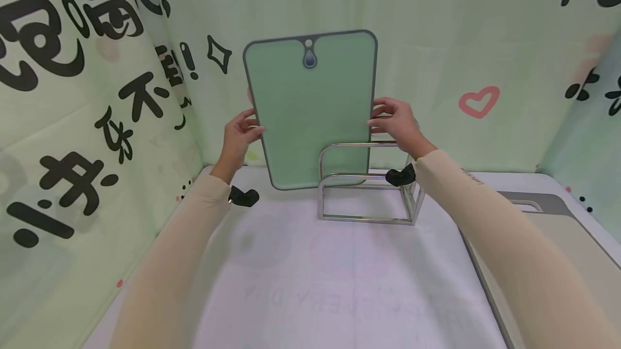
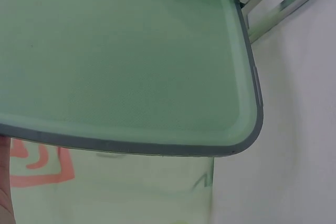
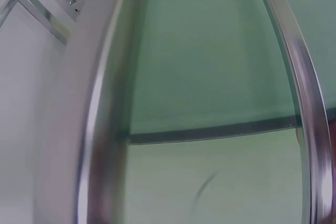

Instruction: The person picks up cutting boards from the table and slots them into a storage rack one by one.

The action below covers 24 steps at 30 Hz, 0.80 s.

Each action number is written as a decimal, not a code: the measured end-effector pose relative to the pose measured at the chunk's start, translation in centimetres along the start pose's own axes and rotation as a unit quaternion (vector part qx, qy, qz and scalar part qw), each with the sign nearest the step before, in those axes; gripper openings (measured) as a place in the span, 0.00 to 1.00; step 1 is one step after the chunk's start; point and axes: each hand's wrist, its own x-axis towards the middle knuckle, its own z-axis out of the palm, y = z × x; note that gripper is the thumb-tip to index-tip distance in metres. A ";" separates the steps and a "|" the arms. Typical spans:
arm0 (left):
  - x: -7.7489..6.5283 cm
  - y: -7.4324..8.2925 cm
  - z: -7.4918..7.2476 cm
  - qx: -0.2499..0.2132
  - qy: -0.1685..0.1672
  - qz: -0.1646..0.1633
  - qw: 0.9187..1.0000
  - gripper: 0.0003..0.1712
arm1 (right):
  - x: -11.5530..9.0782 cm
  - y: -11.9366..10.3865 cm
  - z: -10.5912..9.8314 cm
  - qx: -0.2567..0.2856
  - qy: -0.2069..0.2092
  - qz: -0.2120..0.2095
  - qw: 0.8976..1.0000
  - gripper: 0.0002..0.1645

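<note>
A green cutting board [image 1: 310, 111] with a grey rim stands nearly upright, tilted slightly, a small hole and a dark drop-shaped mark near its top. My left hand [image 1: 237, 136] pinches its left edge, and my right hand [image 1: 395, 120] holds the right edge. In front of the board's lower right part is a silver metal rack [image 1: 364, 220], whose bars cover that corner. The left wrist view shows the board's rounded bottom corner [image 2: 226, 124] beside the rack. Seen from the right wrist, the shiny bars [image 3: 310, 108] cross before the board.
A larger beige board [image 1: 558, 252] with a grey end and a handle slot lies flat on the right, partly under my right forearm. The white table [image 1: 301, 284] spreads in front. Printed curtains [image 1: 436, 41] hang behind and to the left.
</note>
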 end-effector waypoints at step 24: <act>0.7 -0.8 3.6 0.020 -0.027 0.007 0.999 0.27 | -1.4 0.4 -4.0 -0.034 0.012 0.009 0.999 0.30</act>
